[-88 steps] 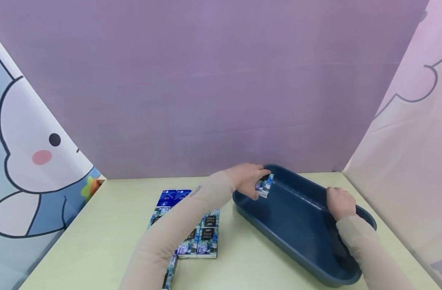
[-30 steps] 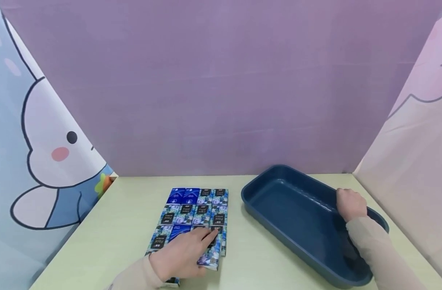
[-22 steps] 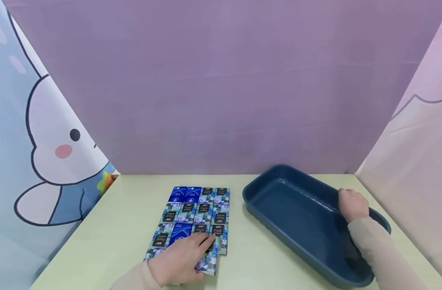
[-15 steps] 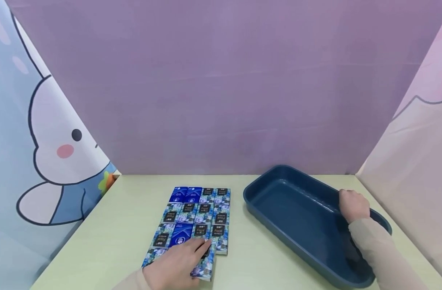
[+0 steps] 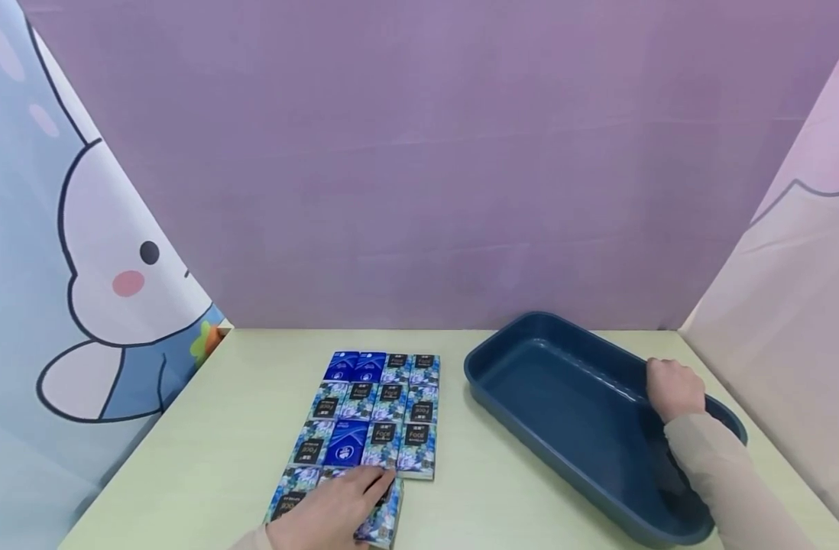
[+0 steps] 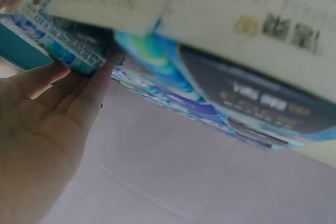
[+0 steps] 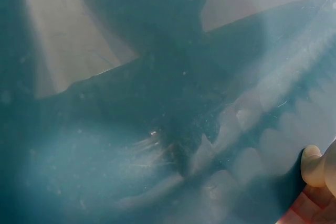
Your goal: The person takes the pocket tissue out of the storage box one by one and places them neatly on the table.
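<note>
Several small blue and floral tissue packs [image 5: 374, 409] lie in a tidy grid on the pale green table. My left hand [image 5: 354, 496] rests flat on the nearest row, its straight fingers [image 5: 378, 480] on the front pack [image 5: 387, 518], which sits slightly out of line. In the left wrist view the left hand [image 6: 50, 119] touches the edge of the blurred packs [image 6: 252, 93]. My right hand [image 5: 674, 389] grips the far right rim of the dark blue tray [image 5: 564, 412], which holds nothing. The right wrist view shows only the tray's inside [image 7: 131, 129] and one fingertip [image 7: 313, 165].
A purple backdrop closes off the back of the table [image 5: 206, 428]. A cartoon-printed curtain [image 5: 82, 305] hangs at the left and a pale pink one [image 5: 791, 305] at the right. The tray lies askew near the right edge.
My left hand took a pack from the tray to the grid, then slid back toward me over the front row. The front right pack shifted nearer with it. My right hand stayed on the tray rim.
</note>
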### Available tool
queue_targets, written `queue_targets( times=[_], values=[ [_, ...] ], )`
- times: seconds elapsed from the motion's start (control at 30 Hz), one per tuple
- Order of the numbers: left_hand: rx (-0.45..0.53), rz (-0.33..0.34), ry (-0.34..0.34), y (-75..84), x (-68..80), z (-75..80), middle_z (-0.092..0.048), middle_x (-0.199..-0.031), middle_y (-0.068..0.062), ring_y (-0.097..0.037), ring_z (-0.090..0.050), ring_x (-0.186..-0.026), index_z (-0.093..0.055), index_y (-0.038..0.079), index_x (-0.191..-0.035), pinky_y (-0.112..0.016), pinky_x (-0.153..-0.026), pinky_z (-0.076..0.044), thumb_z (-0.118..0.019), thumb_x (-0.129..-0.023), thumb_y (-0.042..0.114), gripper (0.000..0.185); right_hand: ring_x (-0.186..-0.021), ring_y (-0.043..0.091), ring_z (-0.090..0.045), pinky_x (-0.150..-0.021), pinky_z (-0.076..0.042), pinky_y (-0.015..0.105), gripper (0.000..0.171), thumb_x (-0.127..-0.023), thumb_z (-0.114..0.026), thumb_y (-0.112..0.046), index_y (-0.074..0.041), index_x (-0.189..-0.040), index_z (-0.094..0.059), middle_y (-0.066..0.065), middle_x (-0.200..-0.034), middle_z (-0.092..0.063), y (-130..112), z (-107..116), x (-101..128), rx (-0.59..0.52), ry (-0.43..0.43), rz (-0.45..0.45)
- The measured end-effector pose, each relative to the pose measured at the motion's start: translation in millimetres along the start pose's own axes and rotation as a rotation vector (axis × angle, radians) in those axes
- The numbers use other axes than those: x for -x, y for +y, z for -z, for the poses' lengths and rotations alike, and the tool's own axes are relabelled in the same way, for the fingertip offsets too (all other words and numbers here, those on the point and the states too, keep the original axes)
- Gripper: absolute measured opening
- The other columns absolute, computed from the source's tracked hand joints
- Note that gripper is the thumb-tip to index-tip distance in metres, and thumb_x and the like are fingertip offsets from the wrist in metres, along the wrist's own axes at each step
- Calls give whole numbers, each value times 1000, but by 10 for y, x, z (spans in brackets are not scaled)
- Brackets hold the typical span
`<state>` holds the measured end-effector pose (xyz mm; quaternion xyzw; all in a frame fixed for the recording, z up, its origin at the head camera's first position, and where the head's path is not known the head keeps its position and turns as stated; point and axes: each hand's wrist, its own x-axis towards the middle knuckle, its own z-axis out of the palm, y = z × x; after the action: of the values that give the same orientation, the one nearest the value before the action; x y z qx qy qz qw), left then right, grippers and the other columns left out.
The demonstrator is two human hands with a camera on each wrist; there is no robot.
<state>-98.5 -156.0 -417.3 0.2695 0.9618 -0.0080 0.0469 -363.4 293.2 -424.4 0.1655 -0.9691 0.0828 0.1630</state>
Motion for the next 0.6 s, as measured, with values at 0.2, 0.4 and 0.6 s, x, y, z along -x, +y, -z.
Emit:
queue_targets(
  times=[0.2,0.4,0.6],
  values=[
    [0,-36,43,7,34,-64,-52,-126,-10,-22,-56,-109,-45,4,-134,-29,-77,-55,-63,-78,54,77,-53,44,-52,-39,-41,52,16,-79,-42,11,9,-73,-57,27,-65,-56,-5,10,14,-7,-14,-2],
    [-23,37,11,43,58,-82,-52,-128,-10,-22,-55,-111,-47,5,-132,-27,-76,-55,-70,-76,43,72,-52,43,-52,-38,-40,52,16,-79,-43,11,9,-73,-57,26,-64,-56,8,-6,6,-16,-10,3],
    [-8,119,-3,92,61,-84,-52,-128,-9,-23,-54,-113,-50,5,-130,-30,-79,-54,-70,-75,39,67,-50,40,-51,-37,-40,49,15,-78,-44,10,8,-71,-57,23,-61,-55,20,-17,5,-12,-4,5]
  ],
)
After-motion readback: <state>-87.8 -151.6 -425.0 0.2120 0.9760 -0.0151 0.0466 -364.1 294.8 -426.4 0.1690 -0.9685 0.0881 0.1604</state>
